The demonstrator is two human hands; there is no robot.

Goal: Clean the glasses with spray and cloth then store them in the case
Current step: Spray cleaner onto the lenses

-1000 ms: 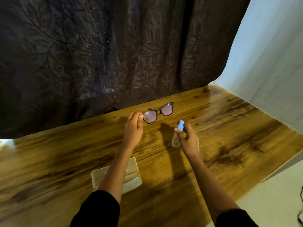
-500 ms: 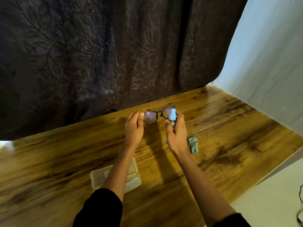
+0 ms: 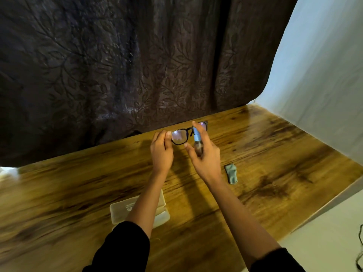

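Observation:
My left hand (image 3: 161, 152) pinches the left edge of black-framed glasses (image 3: 179, 136) and holds them up above the wooden table (image 3: 275, 146). My right hand (image 3: 206, 156) grips a small spray bottle (image 3: 197, 143) with a blue top, forefinger on the nozzle, right in front of the glasses' bridge and right lens. A small grey-blue cloth (image 3: 231, 173) lies folded on the table to the right of my right wrist. An open pale case (image 3: 117, 212) sits on the table under my left forearm, partly hidden by it.
A dark leaf-patterned curtain (image 3: 117, 65) hangs behind the table's far edge. A white wall (image 3: 324, 85) runs along the right side. The table's right edge drops to a pale floor (image 3: 324, 232), where a black cable (image 3: 359, 252) lies.
My right hand lifted the spray bottle off the table and brought it up in front of the glasses. The cloth it covered now lies exposed. My left hand held still.

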